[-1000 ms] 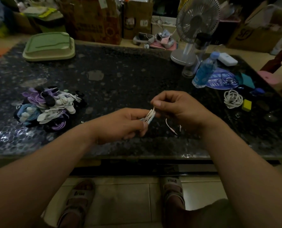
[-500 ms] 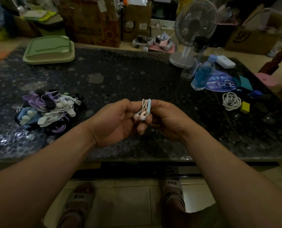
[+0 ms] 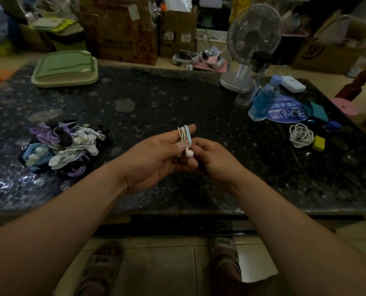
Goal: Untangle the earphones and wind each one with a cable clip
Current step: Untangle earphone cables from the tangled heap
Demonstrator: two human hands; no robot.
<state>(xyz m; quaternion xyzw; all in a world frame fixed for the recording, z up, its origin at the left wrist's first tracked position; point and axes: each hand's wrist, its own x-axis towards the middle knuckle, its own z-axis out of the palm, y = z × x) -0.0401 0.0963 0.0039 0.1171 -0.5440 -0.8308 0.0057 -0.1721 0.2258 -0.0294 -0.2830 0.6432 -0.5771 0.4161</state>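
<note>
Comparing with a second ago, I see the loose tail gone: left hand (image 3: 154, 161) pinches the earphones (image 3: 182, 136), now wound in their blue clip (image 3: 188, 136), and right hand (image 3: 216, 161) curls round their lower end; this set seems finished.

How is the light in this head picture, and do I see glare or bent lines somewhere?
Head view: dim overall, darker toward the corners; glare patches on the dark table near its front left; the table's front edge bows, a wide-angle distortion; also in the head view, the white earphones in the left hand are sharp enough to read.
</note>
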